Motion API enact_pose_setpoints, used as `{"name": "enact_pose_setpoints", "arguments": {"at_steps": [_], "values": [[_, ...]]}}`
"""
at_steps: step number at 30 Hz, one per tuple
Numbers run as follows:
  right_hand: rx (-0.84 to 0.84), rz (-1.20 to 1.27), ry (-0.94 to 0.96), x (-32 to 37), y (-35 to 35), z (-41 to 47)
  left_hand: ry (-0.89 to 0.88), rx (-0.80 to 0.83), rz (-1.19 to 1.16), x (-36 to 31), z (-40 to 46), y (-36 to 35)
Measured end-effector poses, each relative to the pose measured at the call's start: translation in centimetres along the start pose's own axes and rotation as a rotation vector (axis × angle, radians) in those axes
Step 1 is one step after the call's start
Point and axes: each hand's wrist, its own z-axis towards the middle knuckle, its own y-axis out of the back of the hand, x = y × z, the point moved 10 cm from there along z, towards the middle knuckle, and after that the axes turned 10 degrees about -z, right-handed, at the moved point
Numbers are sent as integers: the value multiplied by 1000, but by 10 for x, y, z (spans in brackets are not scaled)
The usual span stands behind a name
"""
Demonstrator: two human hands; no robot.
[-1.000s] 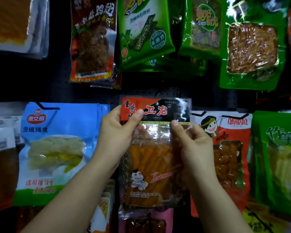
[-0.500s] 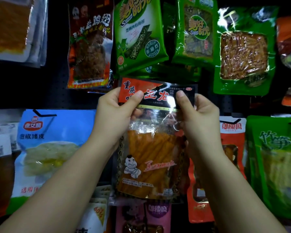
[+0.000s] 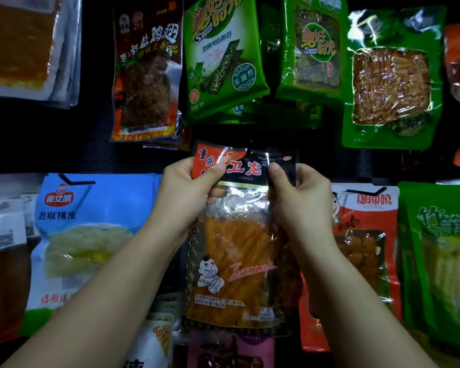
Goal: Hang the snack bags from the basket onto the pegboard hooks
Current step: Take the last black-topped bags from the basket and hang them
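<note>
Both hands hold the clear orange snack bag up against the dark pegboard, higher than a second ago: its red-and-black header now reaches just below the brown bag and the green seaweed bag, where earlier it sat well under them. The left hand pinches the header's left corner, thumb on the front; the right hand pinches its right side, having slid up from the bag's clear part onto the header. A dark hook shows at the header's top middle; whether it passes through the hole cannot be told. The blue bag hangs left of the snack bag, a red bag right.
</note>
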Motion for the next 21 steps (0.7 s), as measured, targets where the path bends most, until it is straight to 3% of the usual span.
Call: {"name": "enact_pose_setpoints", "arguments": {"at_steps": [6, 13, 21], "values": [[134, -6, -46, -38, -18, -27, 5, -53, 54, 27, 2, 5], [203, 16, -247, -99, -35, -48, 136, -54, 144, 93, -21, 22], [218, -59, -344, -128, -63, -34, 186, -92, 269, 119, -2, 33]]}}
